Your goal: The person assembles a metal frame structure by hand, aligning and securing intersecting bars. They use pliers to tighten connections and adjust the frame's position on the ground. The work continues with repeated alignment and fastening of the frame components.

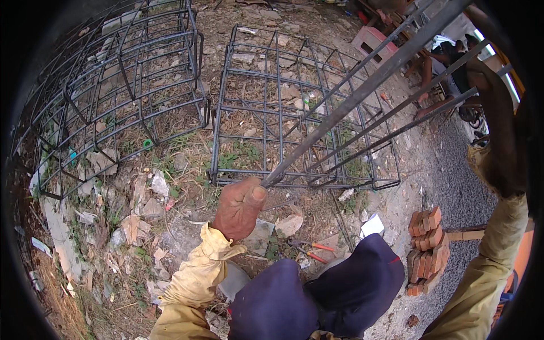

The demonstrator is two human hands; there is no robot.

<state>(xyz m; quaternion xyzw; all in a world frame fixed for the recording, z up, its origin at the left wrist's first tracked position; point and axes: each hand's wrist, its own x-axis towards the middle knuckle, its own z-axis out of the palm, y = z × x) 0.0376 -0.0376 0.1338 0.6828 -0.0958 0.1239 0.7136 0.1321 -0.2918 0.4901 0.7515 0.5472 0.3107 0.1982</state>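
Note:
My left hand [241, 207] is closed on the near end of a thick steel rebar rod [362, 102], with its thumb lying along the top. The rod slants up and away to the right. Several thinner rods [396, 106] run beside it, bent where they meet crossing bars at their lower ends. My right hand [492, 85] is raised at the far right, in shadow, closed around the upper part of the rods; its fingers are only partly visible. Behind them, a wire-tied rebar cage [249, 107] lies on the ground.
Another rebar cage [130, 85] lies at the left. Red-handled pliers [317, 252] rest on the rubble near my knees. Stacked red bricks [428, 249] stand right, beside gravel [467, 187]. A pink stool [374, 45] and a seated person [447, 68] are at the far right.

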